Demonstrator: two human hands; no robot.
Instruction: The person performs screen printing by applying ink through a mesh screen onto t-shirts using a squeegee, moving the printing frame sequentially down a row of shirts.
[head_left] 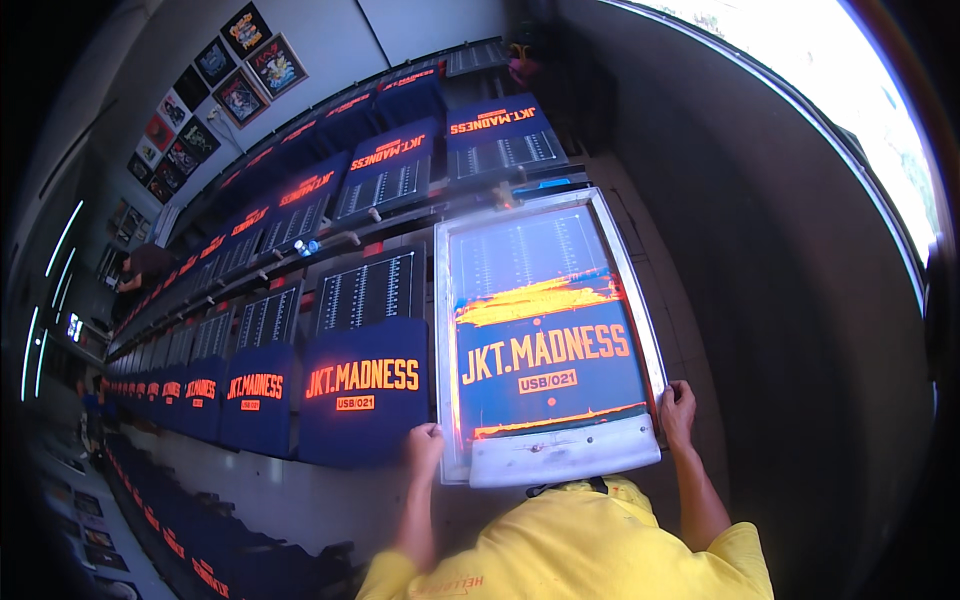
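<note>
A screen-printing frame [444, 330] with a pale metal rim lies in front of me, over a dark blue garment on a platen. Orange lettering shows through its mesh, and a thick band of yellow-orange ink [540, 302] crosses the mesh above it. A whitish bar with small screws [565, 456] runs along the frame's near end. My left hand [425, 447] is closed at the near left corner, its fingers against the rim. On the opposite side, my right hand [678, 408] grips the right rim with curled fingers.
Dark blue printed garments [363, 395] lie on a long row of platens to the left, with a second row [500, 140] behind. A rail [350, 240] runs between them. Framed prints [275, 67] hang on the wall. Another person [145, 265] stands far left.
</note>
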